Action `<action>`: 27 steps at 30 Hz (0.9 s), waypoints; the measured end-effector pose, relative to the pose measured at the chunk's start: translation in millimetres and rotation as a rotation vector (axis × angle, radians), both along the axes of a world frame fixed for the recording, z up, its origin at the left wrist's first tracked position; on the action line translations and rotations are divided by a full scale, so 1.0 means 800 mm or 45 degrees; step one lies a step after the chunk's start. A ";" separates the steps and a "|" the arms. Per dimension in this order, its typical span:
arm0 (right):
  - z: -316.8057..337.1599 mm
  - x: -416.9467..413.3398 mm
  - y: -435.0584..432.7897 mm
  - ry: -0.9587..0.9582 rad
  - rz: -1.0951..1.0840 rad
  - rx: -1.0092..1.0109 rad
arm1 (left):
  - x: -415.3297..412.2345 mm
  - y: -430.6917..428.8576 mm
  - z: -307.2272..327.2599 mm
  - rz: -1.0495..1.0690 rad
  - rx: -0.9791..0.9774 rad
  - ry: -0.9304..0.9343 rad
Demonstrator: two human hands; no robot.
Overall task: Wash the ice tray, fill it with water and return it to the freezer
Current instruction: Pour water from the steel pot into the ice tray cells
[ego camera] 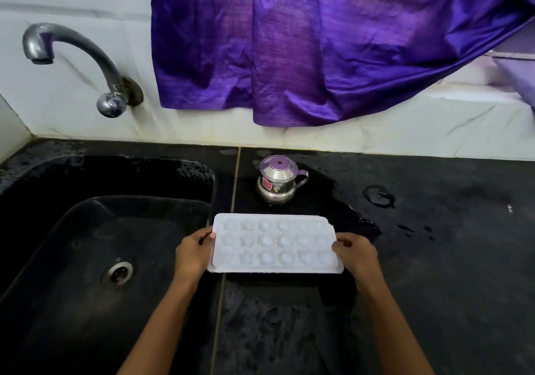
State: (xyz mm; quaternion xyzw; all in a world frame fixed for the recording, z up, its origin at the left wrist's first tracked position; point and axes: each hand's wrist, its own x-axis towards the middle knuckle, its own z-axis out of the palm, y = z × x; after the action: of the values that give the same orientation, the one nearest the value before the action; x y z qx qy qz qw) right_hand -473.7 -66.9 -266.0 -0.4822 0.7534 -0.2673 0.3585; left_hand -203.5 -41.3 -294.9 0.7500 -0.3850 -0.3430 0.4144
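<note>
White ice tray (pixel 275 244) level over wet black counter (pixel 434 230), left hand (pixel 192 254) and right hand (pixel 357 254) fingers gripping its short ends, steel pot (pixel 279 182) behind, black sink (pixel 86 244) left

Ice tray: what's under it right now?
The ice tray, held by both hands, sits over the wet black counter beside the sink. The counter directly beneath is hidden.

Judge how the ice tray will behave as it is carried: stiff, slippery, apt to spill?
The ice tray looks like thin white plastic, so probably light and somewhat bendy. The left hand and right hand grip its short ends; the wet counter suggests it may be slippery. Whether the cups hold water is unclear.
</note>
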 end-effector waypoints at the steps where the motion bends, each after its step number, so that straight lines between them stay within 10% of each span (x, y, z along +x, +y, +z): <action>1: -0.003 -0.001 -0.006 0.096 0.012 -0.004 | 0.003 -0.003 -0.001 -0.031 0.025 -0.167; 4: 0.000 0.003 -0.029 0.221 0.004 -0.203 | 0.010 -0.022 -0.004 -0.082 -0.045 -0.571; 12: 0.020 0.063 -0.108 -0.784 0.098 -0.249 | -0.056 -0.128 0.043 -0.498 -0.221 0.102; 27: -0.003 0.080 -0.133 -0.760 0.040 -0.479 | -0.068 -0.151 0.031 -0.553 -0.323 0.311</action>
State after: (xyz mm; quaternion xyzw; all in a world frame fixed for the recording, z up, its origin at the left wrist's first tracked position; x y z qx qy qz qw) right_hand -409.8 -173.3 -268.6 -0.4518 0.5455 -0.5249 0.4719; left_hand -258.0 -162.3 -270.4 0.5450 -0.5238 -0.4608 0.4650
